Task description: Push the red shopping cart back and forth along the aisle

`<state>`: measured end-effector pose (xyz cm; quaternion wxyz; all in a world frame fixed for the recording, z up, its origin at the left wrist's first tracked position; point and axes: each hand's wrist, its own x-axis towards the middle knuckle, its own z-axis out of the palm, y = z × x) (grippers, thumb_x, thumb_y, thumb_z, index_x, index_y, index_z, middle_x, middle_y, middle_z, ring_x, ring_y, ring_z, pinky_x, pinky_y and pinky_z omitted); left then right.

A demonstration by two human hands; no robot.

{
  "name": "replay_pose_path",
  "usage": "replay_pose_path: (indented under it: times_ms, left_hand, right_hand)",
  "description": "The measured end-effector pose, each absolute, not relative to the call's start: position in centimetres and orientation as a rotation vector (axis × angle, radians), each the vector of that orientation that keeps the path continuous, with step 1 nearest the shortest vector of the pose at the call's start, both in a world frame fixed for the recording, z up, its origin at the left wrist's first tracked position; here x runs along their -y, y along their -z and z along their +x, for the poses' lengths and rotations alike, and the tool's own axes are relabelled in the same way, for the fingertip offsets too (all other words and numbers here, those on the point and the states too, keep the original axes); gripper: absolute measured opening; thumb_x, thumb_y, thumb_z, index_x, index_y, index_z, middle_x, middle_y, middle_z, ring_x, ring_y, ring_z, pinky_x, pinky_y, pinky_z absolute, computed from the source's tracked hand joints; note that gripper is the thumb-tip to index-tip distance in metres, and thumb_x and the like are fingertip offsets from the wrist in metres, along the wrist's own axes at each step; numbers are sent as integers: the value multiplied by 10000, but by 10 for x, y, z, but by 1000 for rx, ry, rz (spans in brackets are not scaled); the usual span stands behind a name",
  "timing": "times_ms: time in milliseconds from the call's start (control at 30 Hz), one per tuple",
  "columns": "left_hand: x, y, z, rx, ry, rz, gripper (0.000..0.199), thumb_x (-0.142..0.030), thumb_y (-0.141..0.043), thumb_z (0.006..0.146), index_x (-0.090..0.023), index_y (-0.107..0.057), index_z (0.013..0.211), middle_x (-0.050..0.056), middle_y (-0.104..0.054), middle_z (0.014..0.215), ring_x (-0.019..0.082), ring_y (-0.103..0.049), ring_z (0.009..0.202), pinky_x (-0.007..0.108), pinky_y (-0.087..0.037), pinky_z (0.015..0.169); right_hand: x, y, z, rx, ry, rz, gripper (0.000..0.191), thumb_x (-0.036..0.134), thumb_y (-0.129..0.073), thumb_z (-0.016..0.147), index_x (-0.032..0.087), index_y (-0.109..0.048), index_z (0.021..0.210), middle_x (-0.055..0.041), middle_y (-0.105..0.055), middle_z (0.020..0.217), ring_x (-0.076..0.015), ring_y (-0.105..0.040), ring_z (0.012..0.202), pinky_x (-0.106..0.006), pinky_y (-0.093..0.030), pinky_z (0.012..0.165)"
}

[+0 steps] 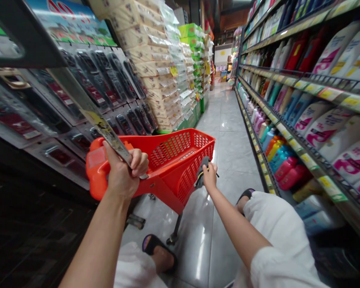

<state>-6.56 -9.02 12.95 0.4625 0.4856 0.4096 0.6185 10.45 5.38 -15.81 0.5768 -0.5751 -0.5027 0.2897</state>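
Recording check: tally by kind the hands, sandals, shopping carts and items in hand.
Left hand and right hand: 2
Black sandals: 2
Red cart: 1
Metal bar, left grip: 1
Grey item, right grip: 1
Total: 7

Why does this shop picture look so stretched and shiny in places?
Head view: the bottles at the right edge look stretched and soft, perhaps from a wide lens; white glare streaks the floor tiles near the red cart; the lower left is deep in shadow.

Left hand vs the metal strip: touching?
Touching. The head view shows the left hand closed around the metal strip, thumb on one side, fingers on the other.
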Motion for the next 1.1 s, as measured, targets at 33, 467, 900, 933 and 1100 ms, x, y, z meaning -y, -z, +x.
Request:
replay_pose_path:
  times_ms: [33, 467, 900, 933, 1100]
  left_hand:
    - [89, -129, -65, -1007, -1523, 1197, 745, -865, -334, 734, -199, -336, 398, -34, -223, 353, 69, -190, 328, 233, -129, 331]
    - [72, -125, -51, -1048, -1607, 1165, 751, -835, -246, 787, -194, -324, 405, -34, -227, 361, 62, -191, 327, 220, -145, 338]
    - [55, -125, -40, -1079, -1630, 1162, 745, -844, -258, 774, -203, -315, 400, -32, -212, 349, 64, -187, 314, 237, -125, 321]
    - [53, -125, -39, -1082, -1633, 1160, 743, -844, -259, 775, -205, -311, 400, -33, -205, 350, 65, -185, 313, 239, -121, 320]
    - [44, -123, -35, -1090, -1651, 1192, 727, -837, -275, 779, -212, -310, 408, -37, -206, 350, 72, -187, 314, 256, -111, 324]
  right_hand:
    - [-68, 148, 104, 1149, -684, -1332, 305, 394, -457, 833, 181, -613, 985, -124, -576, 1158, -229, -530, 1092, -361, -407, 971]
    - [12, 208, 27, 1183, -842, -1264, 414, 287, -475, 807, 197, -573, 1199, -109, -619, 1229, -227, -571, 1143, -358, -440, 969]
    - [-70, 119, 51, 1048, -787, -1285, 520, 410, -461, 859, 180, -502, 1324, -144, -516, 1315, -250, -500, 1232, -394, -392, 1033]
    - [-57, 123, 44, 1088, -767, -1293, 527, 400, -469, 862, 190, -480, 1346, -143, -497, 1330, -254, -488, 1245, -394, -392, 1035]
    - [14, 178, 11, 1180, -764, -1264, 443, 265, -438, 855, 205, -503, 1289, -133, -509, 1284, -220, -496, 1232, -354, -393, 1042]
